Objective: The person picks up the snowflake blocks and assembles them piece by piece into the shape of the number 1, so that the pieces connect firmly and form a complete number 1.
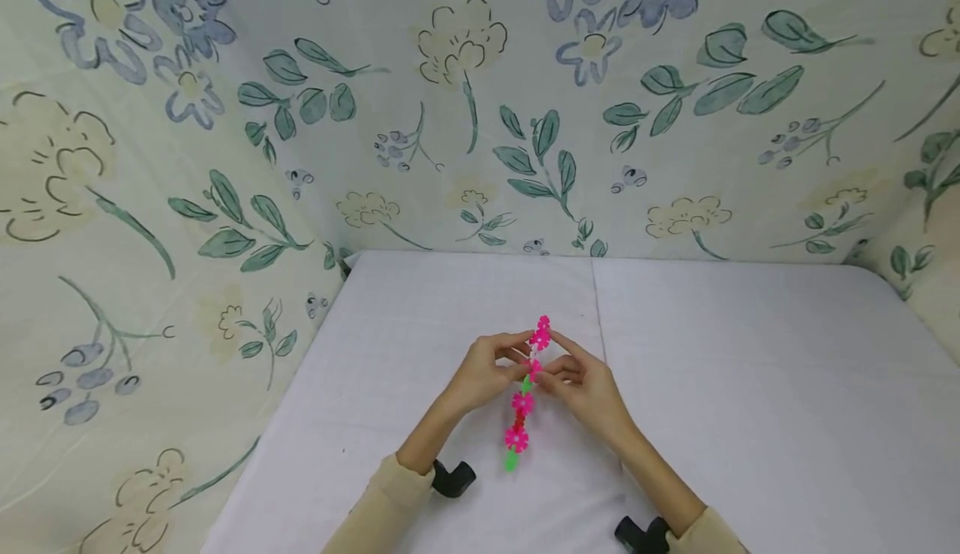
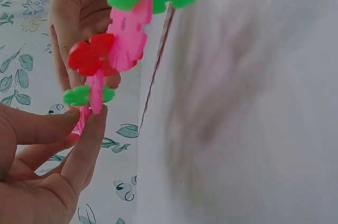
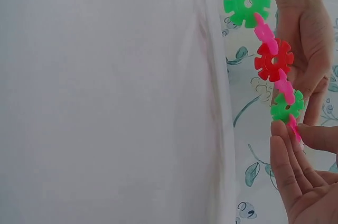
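A chain of notched plastic snowflake discs (image 1: 522, 403), linked edge to edge in pink, green and red, is held above the table between both hands. My left hand (image 1: 483, 372) pinches a pink disc partway up the chain, from the left. From the right, my right hand (image 1: 592, 391) has thumb and fingers on a pink disc (image 3: 294, 128) at about the same place. A green disc (image 1: 512, 460) forms the end nearest me, and pink discs (image 1: 541, 338) stand at the far end near both index fingers. Fingers partly hide the middle links.
A white cloth covers the table (image 1: 750, 387), with a crease (image 1: 597, 304) running through it. Floral curtains (image 1: 465, 121) hang behind and at the sides. Black wrist mounts (image 1: 453, 480) sit at both wrists, by the beige sleeves (image 1: 386, 500).
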A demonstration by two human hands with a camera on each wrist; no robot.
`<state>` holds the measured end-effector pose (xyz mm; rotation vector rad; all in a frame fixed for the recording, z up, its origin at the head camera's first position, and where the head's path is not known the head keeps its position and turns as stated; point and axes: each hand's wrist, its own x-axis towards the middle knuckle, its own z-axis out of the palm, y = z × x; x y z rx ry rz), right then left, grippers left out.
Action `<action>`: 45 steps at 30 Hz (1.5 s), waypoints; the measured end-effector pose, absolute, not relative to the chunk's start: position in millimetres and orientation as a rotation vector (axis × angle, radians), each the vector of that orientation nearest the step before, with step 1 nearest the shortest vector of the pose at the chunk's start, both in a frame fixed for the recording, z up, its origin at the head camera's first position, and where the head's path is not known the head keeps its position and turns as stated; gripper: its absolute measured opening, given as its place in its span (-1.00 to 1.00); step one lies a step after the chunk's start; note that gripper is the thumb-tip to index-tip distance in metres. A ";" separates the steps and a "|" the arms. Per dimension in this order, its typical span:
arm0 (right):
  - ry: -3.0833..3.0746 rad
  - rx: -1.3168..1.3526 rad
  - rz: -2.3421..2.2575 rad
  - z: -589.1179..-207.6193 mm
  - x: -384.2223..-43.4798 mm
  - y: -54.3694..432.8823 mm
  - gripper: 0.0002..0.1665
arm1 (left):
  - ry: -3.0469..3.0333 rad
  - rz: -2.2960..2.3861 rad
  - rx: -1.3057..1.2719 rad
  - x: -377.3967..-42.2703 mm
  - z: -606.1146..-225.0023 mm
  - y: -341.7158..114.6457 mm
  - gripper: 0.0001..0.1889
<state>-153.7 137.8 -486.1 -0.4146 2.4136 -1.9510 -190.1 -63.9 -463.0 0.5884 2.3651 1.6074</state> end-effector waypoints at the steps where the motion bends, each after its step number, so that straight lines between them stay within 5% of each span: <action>1: 2.403 -0.413 -1.952 -485.7 -154.1 138.3 -0.14 | 2.356 1.605 0.599 -190.3 -463.0 -64.2 -0.44; 27: 2.405 -0.308 -1.759 -493.1 -186.8 153.6 -0.24 | 2.364 1.498 0.600 -230.4 -492.4 -53.8 -0.41; 45: 2.422 -0.204 -1.661 -493.5 -191.3 152.3 -0.32 | 2.484 1.309 0.675 -233.7 -492.7 -48.2 -0.64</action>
